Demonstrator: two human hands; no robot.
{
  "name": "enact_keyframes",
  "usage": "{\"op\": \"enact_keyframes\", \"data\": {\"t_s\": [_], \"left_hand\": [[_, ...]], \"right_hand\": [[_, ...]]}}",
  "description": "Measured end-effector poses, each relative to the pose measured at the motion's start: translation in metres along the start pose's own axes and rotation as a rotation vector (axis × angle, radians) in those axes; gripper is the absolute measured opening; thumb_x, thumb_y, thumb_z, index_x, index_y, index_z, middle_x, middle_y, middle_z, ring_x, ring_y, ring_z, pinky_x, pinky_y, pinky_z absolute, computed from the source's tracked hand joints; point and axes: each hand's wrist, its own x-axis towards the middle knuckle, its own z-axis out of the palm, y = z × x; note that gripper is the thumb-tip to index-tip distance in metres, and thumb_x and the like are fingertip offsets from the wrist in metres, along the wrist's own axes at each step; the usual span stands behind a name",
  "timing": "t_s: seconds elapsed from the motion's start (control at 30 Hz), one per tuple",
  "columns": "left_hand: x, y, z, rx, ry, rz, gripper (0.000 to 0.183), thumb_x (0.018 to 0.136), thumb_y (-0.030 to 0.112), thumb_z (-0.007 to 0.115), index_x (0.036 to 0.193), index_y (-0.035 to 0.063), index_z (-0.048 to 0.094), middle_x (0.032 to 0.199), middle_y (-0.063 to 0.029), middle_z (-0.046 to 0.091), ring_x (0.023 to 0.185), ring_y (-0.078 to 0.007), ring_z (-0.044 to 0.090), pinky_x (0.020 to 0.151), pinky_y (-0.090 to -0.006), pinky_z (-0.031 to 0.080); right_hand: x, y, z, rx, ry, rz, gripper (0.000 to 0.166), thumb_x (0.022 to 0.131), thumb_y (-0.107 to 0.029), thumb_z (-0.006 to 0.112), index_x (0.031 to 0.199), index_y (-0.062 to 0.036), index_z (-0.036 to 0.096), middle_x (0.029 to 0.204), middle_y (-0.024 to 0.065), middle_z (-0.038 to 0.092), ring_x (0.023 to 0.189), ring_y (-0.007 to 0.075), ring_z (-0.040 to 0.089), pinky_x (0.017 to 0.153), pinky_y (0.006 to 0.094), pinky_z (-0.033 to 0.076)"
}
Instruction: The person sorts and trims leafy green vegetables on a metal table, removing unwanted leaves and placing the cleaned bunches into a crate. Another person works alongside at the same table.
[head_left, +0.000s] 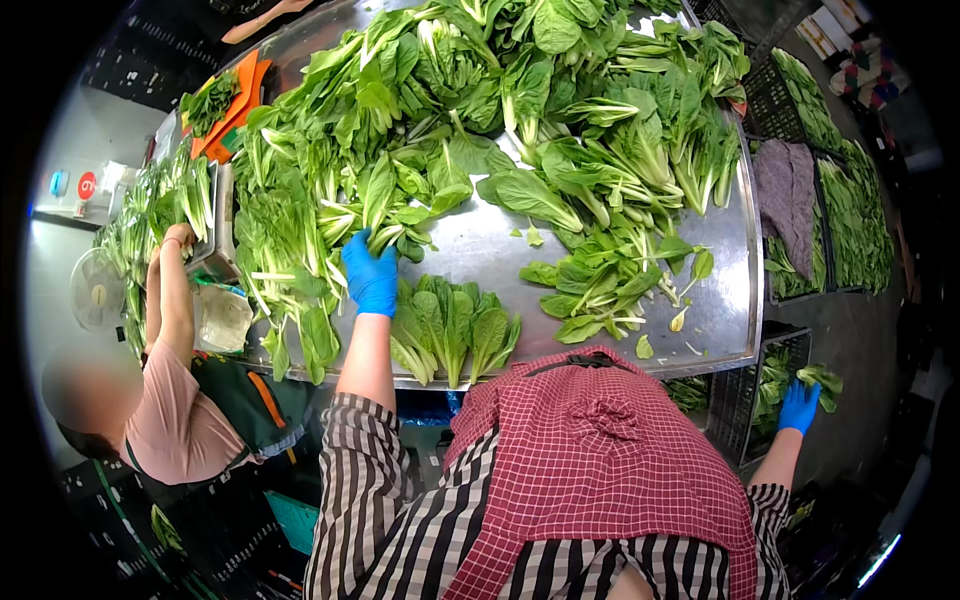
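Observation:
Blue gloves cover both of my hands. My left hand (371, 274) reaches over the steel table (465, 232), its fingertips at the pale stems of a loose leafy green (379, 195); whether they grip it is unclear. Just right of that wrist, several trimmed heads of leafy greens (454, 326) lie side by side at the near edge, leaves pointing away from me. Far to the right, beyond the table, my right hand (799, 409) holds a small head of greens (823, 384) beside a black plastic crate (772, 397) with greens inside.
A big heap of leafy greens (450, 82) covers the table's far part, with a smaller pile (600, 285) at right. Filled crates (859, 217) stand rightward, one under a grey cloth (785, 199). At left, a co-worker (184, 405) handles greens by a metal box (217, 225).

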Motion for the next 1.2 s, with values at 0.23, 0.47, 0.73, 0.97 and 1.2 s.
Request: {"op": "enact_keyframes", "data": {"t_s": [0.23, 0.47, 0.73, 0.97, 1.2], "left_hand": [[-0.011, -0.032, 0.009, -0.237, -0.151, -0.224, 0.034, 0.075, 0.014, 0.075, 0.105, 0.0024, 0.062, 0.089, -0.0086, 0.064, 0.072, -0.0192, 0.058, 0.069, -0.031, 0.049], [-0.034, 0.076, -0.012, -0.551, -0.201, -0.152, 0.022, 0.08, 0.005, 0.07, 0.101, 0.0041, 0.062, 0.08, 0.0001, 0.057, 0.067, -0.0076, 0.051, 0.06, -0.0229, 0.045], [-0.103, 0.183, 0.001, -0.344, -0.477, 0.337, 0.023, 0.077, 0.012, 0.067, 0.1, 0.0096, 0.064, 0.085, -0.0087, 0.058, 0.074, -0.0228, 0.061, 0.067, -0.0309, 0.05], [-0.135, 0.181, 0.02, -0.511, -0.858, 0.218, 0.043, 0.079, 0.022, 0.071, 0.118, 0.0111, 0.057, 0.107, -0.0113, 0.06, 0.088, -0.0237, 0.065, 0.077, -0.0325, 0.053], [-0.136, 0.166, 0.021, -0.34, -0.987, 0.061, 0.048, 0.082, 0.03, 0.069, 0.123, 0.0087, 0.056, 0.111, -0.0136, 0.064, 0.088, -0.0238, 0.063, 0.081, -0.0352, 0.05]], "right_hand": [[0.003, 0.04, -0.006, -0.426, 0.075, -0.037, 0.046, 0.093, -0.027, 0.052, 0.134, -0.0068, 0.048, 0.133, 0.011, 0.052, 0.117, 0.0245, 0.052, 0.096, 0.0378, 0.041], [-0.131, 0.124, 0.245, -0.695, -0.428, -0.49, 0.029, 0.088, -0.011, 0.06, 0.116, -0.005, 0.061, 0.096, 0.0039, 0.064, 0.078, 0.0111, 0.057, 0.068, 0.024, 0.047], [-0.298, 0.215, 0.385, -0.765, -1.186, 0.256, 0.036, 0.091, -0.021, 0.063, 0.122, -0.0039, 0.055, 0.101, 0.0085, 0.064, 0.08, 0.0134, 0.062, 0.066, 0.0259, 0.051], [-0.272, 0.226, 0.361, -0.961, -1.161, 0.191, 0.026, 0.087, -0.02, 0.065, 0.108, -0.0047, 0.062, 0.086, 0.0041, 0.065, 0.065, 0.0093, 0.06, 0.059, 0.0242, 0.049], [-0.253, 0.2, 0.34, -0.507, -0.956, 0.363, 0.035, 0.093, -0.024, 0.052, 0.12, -0.0015, 0.058, 0.089, 0.0099, 0.065, 0.069, 0.0137, 0.061, 0.059, 0.0248, 0.049]]}}
